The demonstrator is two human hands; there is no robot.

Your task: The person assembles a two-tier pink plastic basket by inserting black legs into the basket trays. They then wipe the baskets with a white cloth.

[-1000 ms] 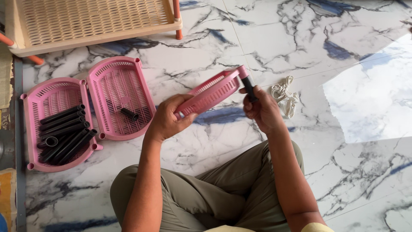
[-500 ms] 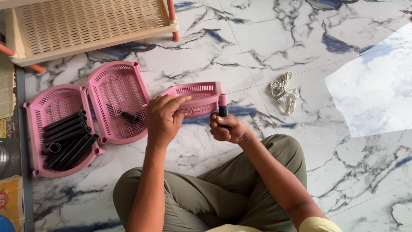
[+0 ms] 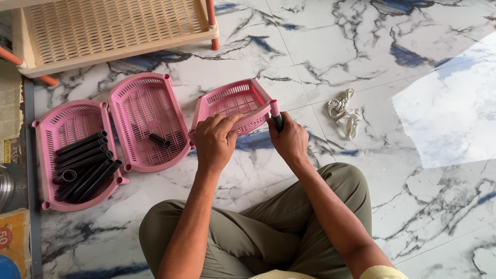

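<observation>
Person sits cross-legged on a white marble floor (image 3: 361, 62) with grey-blue veining. Left hand (image 3: 214, 140) grips the near rim of a pink slotted plastic shelf tray (image 3: 232, 103), fingers curled over the edge and clamped on it. The tray is held tilted, just in front of the knees, its far side angled toward the floor.

Right hand (image 3: 290, 140) is wrapped around a black tube leg (image 3: 278, 122), fingers closed on it. The tube's top end sits at the pink corner socket (image 3: 274, 107) of the held tray; whether it is fully seated, cannot tell.

Left of the held tray, two more pink trays lie flat on the floor, side by side and touching. The middle tray (image 3: 147, 121) has one short black tube (image 3: 159, 140) lying in it. The far-left tray (image 3: 72, 155) holds a bundle of black tubes (image 3: 85, 166), roughly parallel, on a diagonal.

Beige slotted rack (image 3: 111, 28) with orange legs stands at the top left, beyond the pink trays. A knotted white cord (image 3: 345, 113) lies on the floor to the right of the right hand, apart from it.
</observation>
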